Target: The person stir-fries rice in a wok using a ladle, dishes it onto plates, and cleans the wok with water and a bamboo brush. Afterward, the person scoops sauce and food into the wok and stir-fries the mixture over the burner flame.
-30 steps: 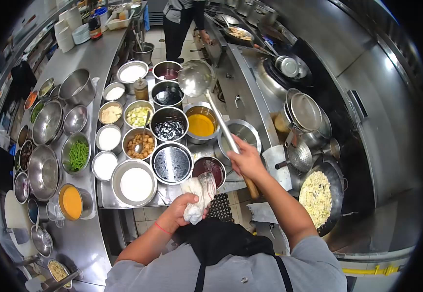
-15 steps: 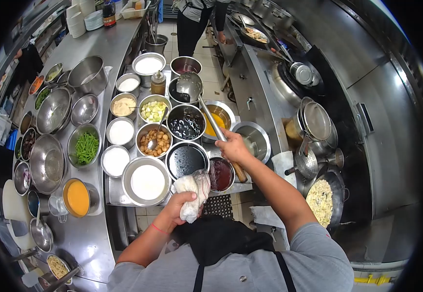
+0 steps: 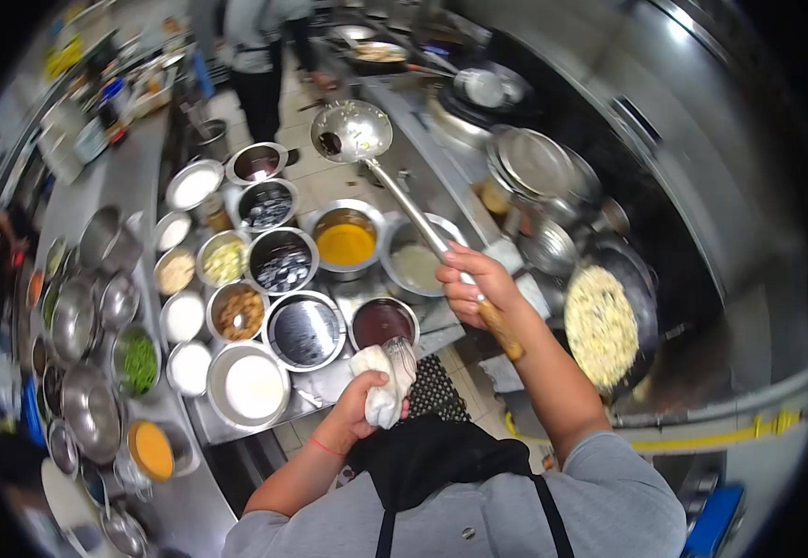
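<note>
A long metal ladle is held in the right hand, and its handle is gripped just above the wooden end by curled fingers. The round bowl of the ladle is held up and out in front, past the pot of yellow liquid, and a dark patch and small bits can be seen inside it. A bunched white cloth is squeezed in the left hand, close to the black apron and beside the pot of dark red sauce. A thin red band is worn on the left wrist.

Many round metal pots are set close together on the steel counter ahead. Among them are seen a pot of black liquid, a big pot of white stuff, a pot of brown chunks and a pot of pale green chunks. A pot of orange sauce and a bowl of green vegetables are set farther left, but they are blurred.

On the right, yellow and white food is held in a black wok. A mesh strainer is propped behind it. Farther off, another person is seen, blurred.
</note>
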Motion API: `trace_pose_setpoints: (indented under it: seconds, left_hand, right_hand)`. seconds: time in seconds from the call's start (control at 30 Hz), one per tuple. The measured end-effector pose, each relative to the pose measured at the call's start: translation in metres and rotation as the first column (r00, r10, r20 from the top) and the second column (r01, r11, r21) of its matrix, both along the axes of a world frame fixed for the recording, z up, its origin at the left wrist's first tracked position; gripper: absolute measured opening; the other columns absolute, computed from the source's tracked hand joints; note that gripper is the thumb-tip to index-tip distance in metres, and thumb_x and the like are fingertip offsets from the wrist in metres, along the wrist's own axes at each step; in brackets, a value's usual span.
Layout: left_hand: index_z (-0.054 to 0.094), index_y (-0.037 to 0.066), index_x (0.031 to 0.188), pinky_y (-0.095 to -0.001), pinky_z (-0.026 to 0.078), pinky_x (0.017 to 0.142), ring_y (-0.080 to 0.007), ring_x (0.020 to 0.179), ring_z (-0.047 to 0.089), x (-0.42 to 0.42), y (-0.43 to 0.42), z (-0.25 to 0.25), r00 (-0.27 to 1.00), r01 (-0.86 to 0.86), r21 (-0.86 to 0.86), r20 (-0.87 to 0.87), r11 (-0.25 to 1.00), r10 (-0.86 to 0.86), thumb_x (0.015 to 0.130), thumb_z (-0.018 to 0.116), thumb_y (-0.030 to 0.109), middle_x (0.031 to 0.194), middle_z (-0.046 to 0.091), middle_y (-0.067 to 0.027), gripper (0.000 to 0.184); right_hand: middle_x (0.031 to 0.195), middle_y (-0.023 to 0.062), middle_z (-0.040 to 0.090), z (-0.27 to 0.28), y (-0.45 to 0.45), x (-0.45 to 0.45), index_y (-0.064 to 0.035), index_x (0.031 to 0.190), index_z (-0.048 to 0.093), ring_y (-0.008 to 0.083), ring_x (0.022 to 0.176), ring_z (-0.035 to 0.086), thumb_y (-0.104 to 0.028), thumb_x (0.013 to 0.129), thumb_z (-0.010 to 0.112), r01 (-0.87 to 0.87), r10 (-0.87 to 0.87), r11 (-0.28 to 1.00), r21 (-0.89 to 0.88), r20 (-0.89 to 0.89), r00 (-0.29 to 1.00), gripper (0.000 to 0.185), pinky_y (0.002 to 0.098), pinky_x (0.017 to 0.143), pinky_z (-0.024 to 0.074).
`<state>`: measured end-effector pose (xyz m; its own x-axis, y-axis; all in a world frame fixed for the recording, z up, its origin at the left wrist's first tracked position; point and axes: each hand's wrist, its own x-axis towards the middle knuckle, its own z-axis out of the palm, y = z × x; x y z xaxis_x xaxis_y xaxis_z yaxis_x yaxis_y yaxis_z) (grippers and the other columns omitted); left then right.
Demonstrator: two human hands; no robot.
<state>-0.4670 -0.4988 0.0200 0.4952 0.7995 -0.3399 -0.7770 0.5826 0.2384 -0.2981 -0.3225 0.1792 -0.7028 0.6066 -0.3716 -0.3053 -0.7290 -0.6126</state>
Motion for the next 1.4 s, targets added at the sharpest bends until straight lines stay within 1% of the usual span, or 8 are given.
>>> trace_pose_setpoints:
  seconds: [0.13, 0.37, 0.57, 0.83, 0.9, 1.03, 1.23, 1.4]
  left_hand:
    - [0.053, -0.002, 0.112, -0.0481, 0.055, 0.078, -0.0305, 0.078, 0.064, 0.064, 0.025, -0.003, 0.97, 0.232, -0.057, -0.062, 0.971, -0.236, 0.084, 0.051, 0.026, 0.09, 0.061, -0.0147, 0.04]
    - [0.058, 0.006, 0.091, -0.0363, 0.051, 0.047, -0.021, 0.058, 0.06, 0.225, 0.062, -0.024, 0.823, 0.427, -0.114, -0.363, 0.897, -0.438, 0.08, 0.062, 0.025, 0.072, 0.061, -0.0065, 0.022]
    - [0.06, 0.016, 0.093, -0.0466, 0.049, 0.07, -0.0241, 0.077, 0.059, 0.343, 0.088, -0.029, 0.734, 0.572, -0.164, -0.333, 0.804, -0.591, 0.082, 0.048, 0.041, 0.082, 0.061, -0.0055, 0.029]
    - [0.059, 0.017, 0.105, -0.054, 0.042, 0.085, -0.0297, 0.094, 0.055, 0.411, 0.14, -0.016, 0.552, 0.588, -0.225, -0.59, 0.777, -0.589, 0.082, 0.044, 0.048, 0.101, 0.06, -0.0077, 0.041]
    - [0.06, 0.016, 0.104, -0.056, 0.042, 0.088, -0.0293, 0.094, 0.055, 0.429, 0.148, -0.012, 0.561, 0.614, -0.315, -0.471, 0.723, -0.681, 0.082, 0.049, 0.045, 0.102, 0.059, -0.007, 0.037]
    - [0.054, 0.008, 0.105, -0.0433, 0.054, 0.063, -0.026, 0.071, 0.062, 0.484, 0.178, -0.099, 0.647, 0.635, -0.244, -0.35, 0.733, -0.677, 0.092, 0.044, 0.014, 0.082, 0.062, -0.0106, 0.018]
    - [0.058, 0.008, 0.092, -0.0379, 0.053, 0.054, -0.0195, 0.065, 0.063, 0.57, 0.279, -0.059, 0.605, 0.744, -0.057, -0.364, 0.666, -0.707, 0.094, 0.041, 0.015, 0.078, 0.063, -0.0058, 0.018]
    - [0.058, 0.006, 0.093, -0.0368, 0.054, 0.054, -0.0215, 0.065, 0.063, 0.614, 0.328, -0.09, 0.546, 0.782, -0.081, -0.389, 0.618, -0.742, 0.094, 0.042, 0.016, 0.08, 0.064, -0.0076, 0.019]
  right_hand:
    - [0.073, 0.0001, 0.046, 0.036, -0.057, 0.144, -0.0155, 0.115, 0.046, 0.0039, 0.039, 0.035, -0.019, 0.095, 0.049, 0.178, -0.192, 0.98, -0.09, -0.174, 0.966, 0.02, 0.0198, 0.031, 0.0303]
    - [0.068, 0.0012, 0.046, 0.095, -0.172, 0.31, -0.0105, 0.129, 0.046, 0.0055, 0.041, 0.038, -0.008, 0.089, 0.055, 0.507, -0.671, 0.741, 0.44, 0.46, 0.582, 0.041, 0.0222, 0.032, 0.0312]
    - [0.067, 0.0009, 0.046, 0.041, -0.195, 0.423, -0.0105, 0.128, 0.047, 0.0059, 0.041, 0.038, -0.009, 0.088, 0.057, 0.766, -0.802, 0.592, 0.25, 0.274, 0.531, 0.041, 0.0218, 0.033, 0.0311]
    - [0.063, 0.0019, 0.047, 0.011, -0.257, 0.463, -0.0058, 0.137, 0.039, 0.0093, 0.038, 0.041, -0.006, 0.086, 0.057, 0.586, -0.774, 0.572, 0.574, 0.615, 0.153, 0.054, 0.0254, 0.032, 0.0327]
    - [0.063, 0.0016, 0.048, 0.006, -0.261, 0.474, -0.005, 0.137, 0.039, 0.0097, 0.038, 0.042, -0.005, 0.086, 0.057, 0.691, -0.782, 0.562, 0.454, 0.565, 0.265, 0.055, 0.0255, 0.032, 0.0327]
    - [0.063, 0.0008, 0.05, -0.038, -0.222, 0.485, -0.0041, 0.138, 0.039, 0.0101, 0.039, 0.043, -0.001, 0.084, 0.058, 0.768, -0.824, 0.489, 0.415, 0.51, 0.249, 0.057, 0.0258, 0.033, 0.0338]
    - [0.063, 0.0013, 0.052, -0.066, -0.146, 0.521, -0.0066, 0.139, 0.038, 0.0107, 0.044, 0.05, -0.001, 0.084, 0.059, 0.678, -0.823, 0.373, 0.633, 0.563, -0.073, 0.059, 0.0263, 0.038, 0.0406]
    - [0.08, 0.0154, 0.062, -0.087, -0.031, 0.579, -0.0057, 0.138, 0.04, 0.0222, 0.056, 0.063, -0.005, 0.08, 0.059, 0.481, -0.591, 0.621, 0.619, 0.773, -0.232, 0.061, 0.0349, 0.051, 0.0517]
